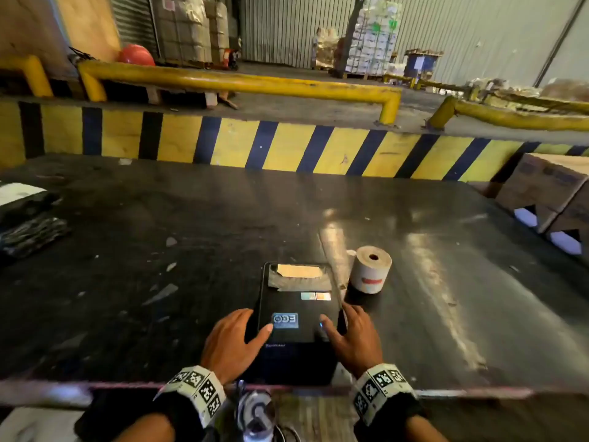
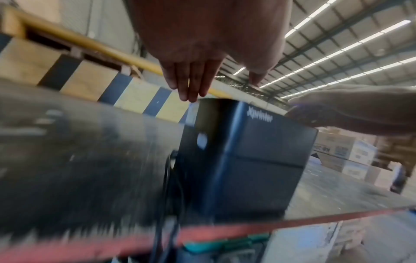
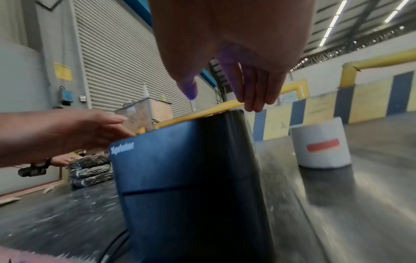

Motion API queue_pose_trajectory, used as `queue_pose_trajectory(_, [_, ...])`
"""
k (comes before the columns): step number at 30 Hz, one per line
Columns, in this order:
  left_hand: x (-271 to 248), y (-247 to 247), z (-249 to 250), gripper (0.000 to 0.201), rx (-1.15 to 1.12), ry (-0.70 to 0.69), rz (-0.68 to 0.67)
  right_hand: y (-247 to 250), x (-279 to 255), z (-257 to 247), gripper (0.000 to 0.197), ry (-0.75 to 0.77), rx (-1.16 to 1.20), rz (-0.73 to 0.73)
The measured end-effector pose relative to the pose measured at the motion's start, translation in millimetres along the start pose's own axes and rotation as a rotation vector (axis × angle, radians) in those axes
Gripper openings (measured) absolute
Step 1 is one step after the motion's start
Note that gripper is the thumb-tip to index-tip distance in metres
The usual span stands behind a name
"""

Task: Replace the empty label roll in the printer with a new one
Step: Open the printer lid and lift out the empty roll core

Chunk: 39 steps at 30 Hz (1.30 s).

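A black label printer (image 1: 298, 317) stands near the front edge of the dark table (image 1: 159, 250), lid down, with tape and a strip of label paper at its far end. My left hand (image 1: 232, 339) is at its left side, thumb lying on the lid. My right hand (image 1: 350, 336) is at its right side, thumb on the lid by a small lit button. Both hands have straight fingers. A full label roll (image 1: 370, 273) stands on end just beyond the printer's right corner. In the wrist views the printer (image 2: 243, 156) (image 3: 184, 186) fills the middle, and the label roll (image 3: 321, 144) shows at right.
Black wrapped bundles (image 1: 28, 228) lie at the table's left edge. Cardboard boxes (image 1: 548, 193) sit at the right. A yellow and black striped kerb (image 1: 287, 148) and yellow rails (image 1: 242, 82) run behind the table. A cable (image 2: 166, 186) hangs off the printer's near side.
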<state>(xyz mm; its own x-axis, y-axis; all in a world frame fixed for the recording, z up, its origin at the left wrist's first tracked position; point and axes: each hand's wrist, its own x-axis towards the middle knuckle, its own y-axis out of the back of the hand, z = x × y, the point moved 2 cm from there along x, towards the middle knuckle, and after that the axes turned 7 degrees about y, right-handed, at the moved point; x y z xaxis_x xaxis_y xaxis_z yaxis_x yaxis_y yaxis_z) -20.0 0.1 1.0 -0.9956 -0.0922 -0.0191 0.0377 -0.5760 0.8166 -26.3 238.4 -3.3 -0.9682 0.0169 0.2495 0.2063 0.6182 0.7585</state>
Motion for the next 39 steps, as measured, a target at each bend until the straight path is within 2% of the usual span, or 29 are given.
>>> queue_pose_trajectory(2, [-6.3, -14.7, -12.5, 0.070, -0.130, 0.074, -0.024, -9.2, -10.5, 10.6, 0.050, -0.055, 0.116, 0.055])
queue_pose_trajectory(5, [-19.3, -35.6, -20.2, 0.083, -0.328, 0.104, -0.113, -18.3, -28.1, 11.4, 0.022, -0.126, 0.355, 0.098])
queue_pose_trajectory(7, [-22.7, -47.0, -22.2, 0.079, -0.435, 0.144, -0.143, -21.7, -31.2, 10.7, 0.018, -0.154, 0.412, 0.137])
queue_pose_trajectory(10, [-26.2, -52.9, -21.5, 0.072, -0.531, 0.190, -0.158, -25.1, -34.7, 13.3, 0.022, -0.173, 0.505, 0.132])
queue_pose_trajectory(13, [-24.8, -56.6, -22.2, 0.066, -0.563, 0.164, -0.151, -28.0, -36.4, 17.4, 0.034, -0.152, 0.521, 0.147])
queue_pose_trajectory(21, [-21.8, -52.0, -23.1, 0.034, -0.595, 0.157, -0.190, -38.6, -36.3, 34.9, 0.073, -0.132, 0.268, 0.180])
queue_pose_trajectory(24, [-19.8, -50.4, -25.4, 0.035, -0.572, 0.135, -0.184, -35.8, -34.6, 34.5, 0.064, -0.133, 0.244, 0.164])
queue_pose_trajectory(27, [-15.8, -48.9, -27.8, 0.047, -0.600, 0.150, -0.194, -28.6, -29.1, 31.8, 0.054, -0.093, 0.213, 0.139])
queue_pose_trajectory(29, [-12.9, -47.0, -28.1, 0.052, -0.610, 0.167, -0.165, -16.5, -16.6, 23.0, 0.049, -0.080, 0.195, 0.140])
queue_pose_trajectory(31, [-11.1, -45.2, -27.7, 0.045, -0.580, 0.189, -0.138, 1.0, 4.5, 9.5, 0.060, -0.111, 0.202, 0.139])
queue_pose_trajectory(34, [-8.6, -44.4, -26.8, 0.033, -0.541, 0.183, -0.191, 29.2, 43.0, -10.6, 0.073, -0.165, 0.158, 0.086])
queue_pose_trajectory(39, [7.9, -45.6, -37.2, 0.032, -0.456, 0.212, -0.194, 52.3, 104.8, -28.6, 0.083, -0.193, 0.100, -0.002])
